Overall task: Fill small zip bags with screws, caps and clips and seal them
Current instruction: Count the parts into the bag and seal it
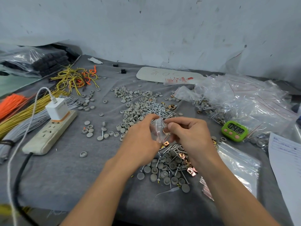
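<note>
pinching zip bag [157, 130]: left hand [143, 136], right hand [189, 133]

Forearms forward, left hand [140, 133] and right hand [189, 134] close together, fingers pinched on one zip bag [158, 130]

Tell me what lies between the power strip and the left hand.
Head view: loose grey caps and one screw on the cloth, between power strip and left hand.

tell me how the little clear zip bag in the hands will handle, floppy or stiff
Probably floppy: the zip bag is thin clear film, crumpled between the left hand and right hand. Likely to sag under load, since metal screws show at its mouth. Its glossy film may be slippery.
</note>
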Motion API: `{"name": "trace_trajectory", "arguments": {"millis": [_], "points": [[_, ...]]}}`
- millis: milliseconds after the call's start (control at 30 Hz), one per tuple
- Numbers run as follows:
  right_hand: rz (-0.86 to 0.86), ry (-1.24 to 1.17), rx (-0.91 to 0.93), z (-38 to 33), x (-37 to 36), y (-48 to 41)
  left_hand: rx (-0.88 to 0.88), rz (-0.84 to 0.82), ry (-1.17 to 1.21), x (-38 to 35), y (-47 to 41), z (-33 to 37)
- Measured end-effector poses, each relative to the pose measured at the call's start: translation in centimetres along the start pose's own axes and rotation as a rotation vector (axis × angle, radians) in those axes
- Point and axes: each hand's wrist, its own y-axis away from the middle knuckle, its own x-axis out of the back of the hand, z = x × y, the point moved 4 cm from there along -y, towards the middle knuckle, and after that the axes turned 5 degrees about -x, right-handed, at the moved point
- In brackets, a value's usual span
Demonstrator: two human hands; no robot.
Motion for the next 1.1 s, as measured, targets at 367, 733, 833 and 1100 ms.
{"name": "trace_trajectory", "arguments": {"millis": [367, 733, 833, 1100], "points": [[-0.136, 0.409, 0.146, -0.8, -1.5, 0.8, -0.023, -0.052, 0.121, 0.2, 0.0, 0.7], [0.169, 0.986, -0.156, 1.6, 6.4, -0.6, 0.098, 0.223, 0.724, 3.1, -0.3, 0.0], [0.083, 1.071, -0.134, 1.8, 5.7, -0.4, 0.1, 0.378, 0.957, 3.9, -0.2, 0.2], [-0.087, 1.214, -0.207, 1.6, 4.4, -0.6, 0.049, 0.655, 0.189, 5.4, 0.8, 0.0]]}}
